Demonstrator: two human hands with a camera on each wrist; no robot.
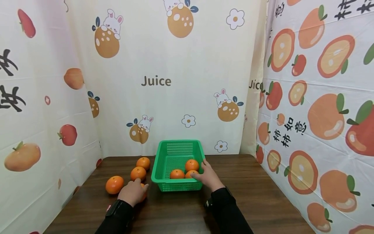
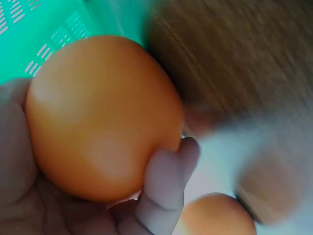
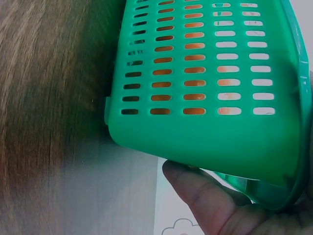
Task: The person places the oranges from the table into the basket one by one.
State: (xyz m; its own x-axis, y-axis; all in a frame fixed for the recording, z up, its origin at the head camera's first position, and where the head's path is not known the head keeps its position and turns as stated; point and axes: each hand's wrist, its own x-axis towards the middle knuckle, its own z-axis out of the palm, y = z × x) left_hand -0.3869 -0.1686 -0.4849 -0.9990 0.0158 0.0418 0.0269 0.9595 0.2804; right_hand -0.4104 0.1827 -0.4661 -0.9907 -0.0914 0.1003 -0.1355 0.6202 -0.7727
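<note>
My left hand (image 1: 130,192) grips an orange (image 2: 102,117) close to the dark table, left of the green basket (image 1: 181,187). Fingers and thumb wrap that fruit in the left wrist view; in the head view the hand covers most of it. At the basket's right side, my right hand (image 1: 209,177) holds the rim, with its thumb reaching over the inside. The right wrist view shows fingers (image 3: 205,198) against the slotted green wall. Three oranges (image 1: 177,174) lie in the basket's near right part, one partly hidden by the right thumb.
Three more oranges (image 1: 138,173) lie on the brown wooden table (image 1: 251,195), in a loose row left of the basket. Fruit-printed cloth (image 1: 190,97) hangs behind the table and along both sides. The basket stands near the back edge.
</note>
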